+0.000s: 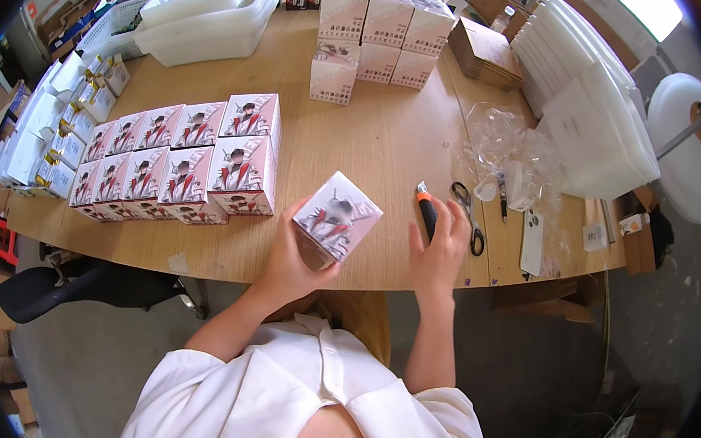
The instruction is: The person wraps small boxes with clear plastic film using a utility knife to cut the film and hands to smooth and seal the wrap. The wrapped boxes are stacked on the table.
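Observation:
My left hand (296,264) grips a pink-and-white printed cardboard box (338,215), tilted above the table's front edge. Its top panel carries an illustrated figure in a white and red coat. Over to the right, my right hand (441,252) is over the tabletop with thumb and fingers apart. A utility knife (427,212) with a black and orange handle lies between them; whether the fingers touch it I cannot tell. Black-handled scissors (477,239) rest just beyond that hand. Left of the held box, matching boxes (239,168) are stacked two high in a row.
More pink boxes (383,18) are stacked at the table's (389,135) back. White plastic bins (211,25) stand back left, others (603,122) on the right. Crumpled clear film (507,145), a pen (502,198) and a phone (532,241) lie to the right. Small white cartons (58,168) line the left.

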Demonstrator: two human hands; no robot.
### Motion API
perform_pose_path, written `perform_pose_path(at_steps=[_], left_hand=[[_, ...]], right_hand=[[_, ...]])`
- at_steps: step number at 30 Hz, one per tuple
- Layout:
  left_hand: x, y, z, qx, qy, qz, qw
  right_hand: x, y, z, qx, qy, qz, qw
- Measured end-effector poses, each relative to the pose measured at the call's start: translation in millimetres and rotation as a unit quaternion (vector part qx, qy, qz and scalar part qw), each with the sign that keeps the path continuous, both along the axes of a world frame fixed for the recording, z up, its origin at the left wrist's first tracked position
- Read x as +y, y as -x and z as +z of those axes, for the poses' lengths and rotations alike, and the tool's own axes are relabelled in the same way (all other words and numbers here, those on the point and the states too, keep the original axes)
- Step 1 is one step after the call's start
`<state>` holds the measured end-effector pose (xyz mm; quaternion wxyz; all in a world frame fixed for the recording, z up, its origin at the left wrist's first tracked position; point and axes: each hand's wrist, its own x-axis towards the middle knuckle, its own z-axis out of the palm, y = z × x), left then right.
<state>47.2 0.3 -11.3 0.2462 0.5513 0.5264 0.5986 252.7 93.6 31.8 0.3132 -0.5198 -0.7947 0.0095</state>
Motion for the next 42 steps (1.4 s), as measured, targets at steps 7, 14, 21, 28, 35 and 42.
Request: perform_pose_path(at_steps=[7,14,21,28,35,42], left_hand=[[3.9,26.0,-11.0,-0.238,0.005,-0.108,0.965],[11.2,43.1,12.3,-0.372,0.034,-0.136,0.918],[11.8,45.5,8.7,-0.399,0.064,-0.139,0.904],[11.2,43.2,8.2,-0.435,0.061,-0.137,0.888],[11.8,43.7,5.4,-0.424,0.048,-0.131,0.895],[11.7,45.1,1.9,-0.408,0.070,-0.136,0.900]], right_hand=[[25.7,-28.6,-24.8,-0.195,0.101,-0.073,0.973],[15.3,-6.5,66.8,0.297,0.339,0.204,0.869],[1.8,38.9,117.0,0.095,0.394,0.326,0.854],[3.8,58.8,116.5,0.018,0.377,0.333,0.864],[3.8,67.7,119.0,-0.010,0.330,0.362,0.872],[6.0,75.9,132.2,-0.059,0.259,0.416,0.869]])
